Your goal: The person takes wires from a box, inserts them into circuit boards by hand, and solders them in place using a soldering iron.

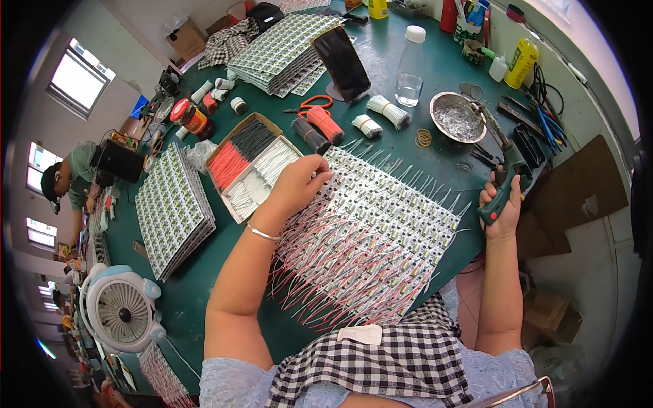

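White rectangular circuit-board panel with red and white wires [394, 217] lay before me on the green-topped table [190, 296], presumably for reach; my left hand [304, 182] curled at its corner, contents unclear; my right [502, 221] wrapped a green-handled soldering gun [515, 168].

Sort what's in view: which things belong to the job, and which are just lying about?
Likely part of it: green-handled tool in right hand; wired circuit panel at left hand; sorted red, black and white wires.

Seemingly just lying about: clear bottle; phone; fan; red-lidded jar.
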Available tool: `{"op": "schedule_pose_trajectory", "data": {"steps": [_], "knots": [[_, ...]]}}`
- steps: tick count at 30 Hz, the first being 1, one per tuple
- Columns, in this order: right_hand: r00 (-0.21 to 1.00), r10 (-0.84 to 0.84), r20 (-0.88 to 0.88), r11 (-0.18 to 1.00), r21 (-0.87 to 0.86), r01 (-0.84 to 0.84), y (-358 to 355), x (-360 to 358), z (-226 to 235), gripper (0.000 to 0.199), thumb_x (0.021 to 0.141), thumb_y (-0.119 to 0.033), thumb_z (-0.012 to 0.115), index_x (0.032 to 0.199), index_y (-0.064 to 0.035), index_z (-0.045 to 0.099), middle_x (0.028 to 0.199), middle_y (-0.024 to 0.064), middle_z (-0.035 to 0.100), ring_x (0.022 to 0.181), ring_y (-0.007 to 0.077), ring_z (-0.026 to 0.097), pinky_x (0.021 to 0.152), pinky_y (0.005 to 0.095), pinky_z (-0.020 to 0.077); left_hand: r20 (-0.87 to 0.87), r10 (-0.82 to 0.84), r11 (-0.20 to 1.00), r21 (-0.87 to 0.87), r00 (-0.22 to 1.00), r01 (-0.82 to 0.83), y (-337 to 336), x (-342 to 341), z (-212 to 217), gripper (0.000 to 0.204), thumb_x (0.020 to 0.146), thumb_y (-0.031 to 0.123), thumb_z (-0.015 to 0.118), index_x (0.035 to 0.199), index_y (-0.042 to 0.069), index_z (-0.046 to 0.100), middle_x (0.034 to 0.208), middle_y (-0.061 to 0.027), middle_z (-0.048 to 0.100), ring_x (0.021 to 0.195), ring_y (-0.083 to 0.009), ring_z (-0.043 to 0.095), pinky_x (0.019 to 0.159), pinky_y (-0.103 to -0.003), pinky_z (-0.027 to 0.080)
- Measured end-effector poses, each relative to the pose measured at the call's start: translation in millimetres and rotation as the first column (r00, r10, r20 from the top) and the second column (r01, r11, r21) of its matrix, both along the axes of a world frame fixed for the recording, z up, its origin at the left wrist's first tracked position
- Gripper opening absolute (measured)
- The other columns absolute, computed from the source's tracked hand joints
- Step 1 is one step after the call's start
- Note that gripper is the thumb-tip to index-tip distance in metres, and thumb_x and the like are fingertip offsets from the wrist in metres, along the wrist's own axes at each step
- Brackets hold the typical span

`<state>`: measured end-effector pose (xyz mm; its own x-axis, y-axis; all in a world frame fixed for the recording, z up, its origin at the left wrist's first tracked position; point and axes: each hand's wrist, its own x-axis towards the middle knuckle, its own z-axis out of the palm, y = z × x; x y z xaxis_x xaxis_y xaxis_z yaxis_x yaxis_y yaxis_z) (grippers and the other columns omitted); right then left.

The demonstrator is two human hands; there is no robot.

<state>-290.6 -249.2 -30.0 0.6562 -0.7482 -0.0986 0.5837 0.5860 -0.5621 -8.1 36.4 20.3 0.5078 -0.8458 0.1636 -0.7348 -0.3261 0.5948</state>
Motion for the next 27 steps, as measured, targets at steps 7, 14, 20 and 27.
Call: {"op": "schedule_pose_trajectory", "data": {"steps": [7,14,20,27], "knots": [[1.0,0.009,0.021,1.0,0.014,-0.009,-1,0,0,0.038,0.095,-0.038,0.049,0.114,-0.0045,0.052,0.093,0.0057,0.055,0.065,0.0126,0.048,0.056,0.0248,0.0405,-0.043,-0.079,0.996,-0.054,0.996,0.077,58,-18,-4,0.009,0.082,0.009,0.063,0.087,0.003,0.059,0.081,-0.0111,0.061,0.078,-0.0265,0.061,0.069,-0.033,0.048],[1.0,-0.003,0.01,1.0,0.009,0.003,-2,-1,1,0.039,0.095,-0.037,0.048,0.114,-0.0039,0.052,0.093,0.0058,0.055,0.065,0.0126,0.048,0.057,0.0249,0.0407,0.033,0.121,0.991,-0.058,0.992,-0.119,42,-21,38,0.011,0.08,0.013,0.066,0.081,0.002,0.063,0.073,-0.0096,0.06,0.067,-0.0219,0.059,0.061,-0.031,0.046],[0.999,-0.006,0.032,0.999,0.035,0.005,-1,0,-1,0.039,0.095,-0.037,0.048,0.115,-0.0038,0.051,0.092,0.0058,0.055,0.064,0.0125,0.047,0.056,0.0248,0.0406,0.471,0.009,0.994,0.088,0.882,-0.057,11,-9,-3,0.01,0.074,0.008,0.063,0.083,0.004,0.066,0.074,-0.0118,0.059,0.074,-0.0295,0.058,0.066,-0.039,0.047],[1.0,-0.011,0.02,0.999,0.032,0.01,-1,-1,2,0.038,0.095,-0.037,0.048,0.114,-0.0041,0.052,0.092,0.0052,0.055,0.064,0.0124,0.048,0.056,0.0244,0.04,0.502,0.069,0.994,0.04,0.862,-0.103,54,-25,-4,0.011,0.069,0.001,0.061,0.078,0.005,0.066,0.072,-0.0096,0.058,0.072,-0.0291,0.054,0.065,-0.04,0.044]]}}
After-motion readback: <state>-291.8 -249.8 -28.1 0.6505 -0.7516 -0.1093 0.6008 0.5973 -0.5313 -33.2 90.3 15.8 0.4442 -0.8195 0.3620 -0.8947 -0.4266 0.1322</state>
